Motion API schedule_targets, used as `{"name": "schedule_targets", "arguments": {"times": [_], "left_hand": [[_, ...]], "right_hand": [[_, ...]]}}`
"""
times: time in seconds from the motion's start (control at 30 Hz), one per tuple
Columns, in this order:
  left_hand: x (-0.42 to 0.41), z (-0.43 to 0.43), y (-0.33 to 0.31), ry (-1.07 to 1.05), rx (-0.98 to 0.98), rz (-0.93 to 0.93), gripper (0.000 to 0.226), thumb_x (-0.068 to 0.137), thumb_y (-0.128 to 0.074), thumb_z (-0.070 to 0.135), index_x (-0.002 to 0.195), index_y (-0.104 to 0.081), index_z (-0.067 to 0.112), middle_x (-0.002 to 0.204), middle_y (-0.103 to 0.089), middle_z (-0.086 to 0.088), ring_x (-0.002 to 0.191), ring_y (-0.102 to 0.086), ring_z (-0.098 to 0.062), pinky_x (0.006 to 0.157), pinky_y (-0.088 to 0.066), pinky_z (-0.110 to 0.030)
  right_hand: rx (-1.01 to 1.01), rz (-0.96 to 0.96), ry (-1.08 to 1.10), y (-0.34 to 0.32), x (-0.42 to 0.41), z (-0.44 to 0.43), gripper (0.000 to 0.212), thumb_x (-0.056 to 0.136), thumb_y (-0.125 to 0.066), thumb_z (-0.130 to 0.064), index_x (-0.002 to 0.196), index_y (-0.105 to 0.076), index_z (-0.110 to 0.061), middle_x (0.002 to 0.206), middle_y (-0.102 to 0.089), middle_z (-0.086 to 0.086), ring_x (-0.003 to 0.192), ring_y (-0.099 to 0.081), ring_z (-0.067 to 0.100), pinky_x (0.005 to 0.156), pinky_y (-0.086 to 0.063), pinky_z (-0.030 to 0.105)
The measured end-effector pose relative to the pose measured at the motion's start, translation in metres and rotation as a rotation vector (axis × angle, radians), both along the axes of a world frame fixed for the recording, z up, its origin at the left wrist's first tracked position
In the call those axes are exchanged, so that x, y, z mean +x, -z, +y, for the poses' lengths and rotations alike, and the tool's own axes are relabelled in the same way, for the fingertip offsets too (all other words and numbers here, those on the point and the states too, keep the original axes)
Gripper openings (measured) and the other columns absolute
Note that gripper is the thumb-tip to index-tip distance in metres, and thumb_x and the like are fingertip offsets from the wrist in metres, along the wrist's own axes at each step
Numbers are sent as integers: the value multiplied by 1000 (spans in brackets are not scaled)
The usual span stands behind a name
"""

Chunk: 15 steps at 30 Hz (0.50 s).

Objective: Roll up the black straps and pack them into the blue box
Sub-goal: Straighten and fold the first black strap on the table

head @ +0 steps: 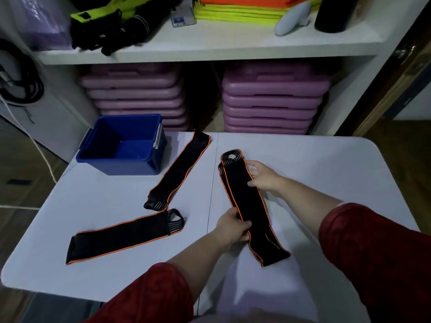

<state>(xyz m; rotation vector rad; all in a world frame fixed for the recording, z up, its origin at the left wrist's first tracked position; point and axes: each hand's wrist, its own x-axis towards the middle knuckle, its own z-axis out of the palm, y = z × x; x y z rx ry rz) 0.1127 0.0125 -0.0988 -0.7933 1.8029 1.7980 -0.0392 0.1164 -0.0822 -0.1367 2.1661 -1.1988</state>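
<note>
Black straps with orange edging lie flat on the white table. One strap runs diagonally beside the blue box, which stands open and empty at the table's far left. Another strap lies near the left front. A stack of straps lies in the middle, unrolled. My left hand pinches this stack's left edge near the lower half. My right hand grips its right edge near the looped end.
A white shelf unit stands behind the table with stacked purple boards below and yellow, orange and black gear on top. Black cables hang at the left. Wooden floor shows on both sides of the table.
</note>
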Motion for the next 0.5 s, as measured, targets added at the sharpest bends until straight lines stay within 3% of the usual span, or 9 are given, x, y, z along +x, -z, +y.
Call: {"name": "schedule_targets", "arguments": {"times": [0.07, 0.1, 0.2, 0.27, 0.37, 0.5], "left_hand": [[5, -3, 12, 102, -241, -5, 32, 82, -63, 10, 113, -55, 16, 97, -65, -6, 87, -65, -23, 72, -54, -32], [8, -5, 17, 143, -331, -11, 38, 80, -65, 14, 117, -54, 16, 104, -65, -6, 97, -64, -24, 80, -53, -31], [8, -5, 22, 223, -455, 15, 58, 77, -69, 20, 129, -44, 16, 112, -63, -6, 107, -60, -24, 81, -44, -25], [3, -3, 25, 269, -529, 79, 73, 73, -74, 22, 136, -36, 16, 118, -60, -7, 109, -59, -25, 80, -43, -25], [-4, 0, 27, 348, -633, 161, 98, 69, -79, 27, 146, -19, 21, 127, -43, -10, 115, -53, -28, 94, -48, -34], [-14, -4, 33, 689, -1115, 220, 119, 70, -72, 56, 150, 11, 29, 152, -15, -11, 135, -29, -30, 105, -38, -40]], "right_hand": [[64, 14, -24, 13, 7, 0, 80, 76, -55, 14, 144, -32, -21, 123, -62, 8, 99, -61, 20, 64, -48, 17], [60, 13, -35, 18, 9, 1, 82, 76, -56, 13, 145, -29, -22, 128, -59, 8, 102, -61, 22, 66, -50, 19], [56, 17, -47, 26, 15, 6, 86, 76, -64, 2, 148, -23, -23, 142, -46, 12, 125, -51, 26, 93, -48, 33], [182, 61, -61, 30, 18, 16, 80, 78, -68, -13, 146, -27, -21, 145, -40, 14, 132, -44, 26, 101, -42, 33], [361, 88, -147, 36, 29, 40, 65, 79, -69, -25, 138, -44, -17, 140, -49, 10, 127, -49, 24, 100, -39, 29], [358, 91, -285, 41, 57, 78, 61, 79, -69, -30, 135, -48, -23, 129, -53, 7, 104, -54, 15, 92, -42, 24]]}}
